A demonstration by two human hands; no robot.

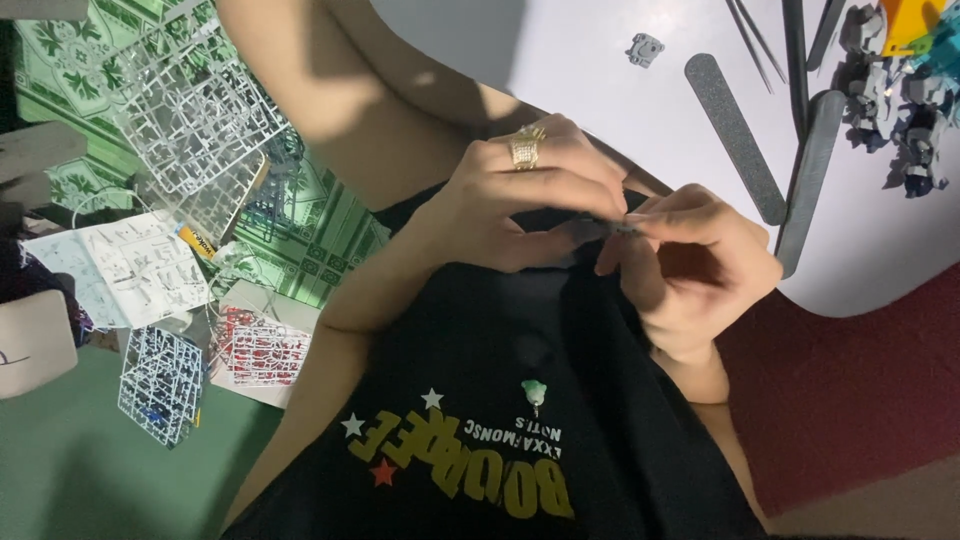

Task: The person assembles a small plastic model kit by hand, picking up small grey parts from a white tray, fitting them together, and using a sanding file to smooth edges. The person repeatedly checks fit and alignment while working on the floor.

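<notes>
At the centre of the frame, both hands meet over a black shirt (pixel 480 400) — the left hand (pixel 530 195), wearing a gold ring (pixel 525 148), and the right hand (pixel 690 265) pinch one small grey model part (pixel 612 229) between their fingertips. Two grey sanding sticks (pixel 735 135) lie on the white table (pixel 600 60), upper right.

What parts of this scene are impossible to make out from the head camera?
- The small grey piece pinched between both hands: the fingers cover most of it, so its shape is unclear.
- The grey model on the white table: cut off by the top right edge.
- The plastic part frames on the floor: too small and shadowed to tell single parts.
</notes>
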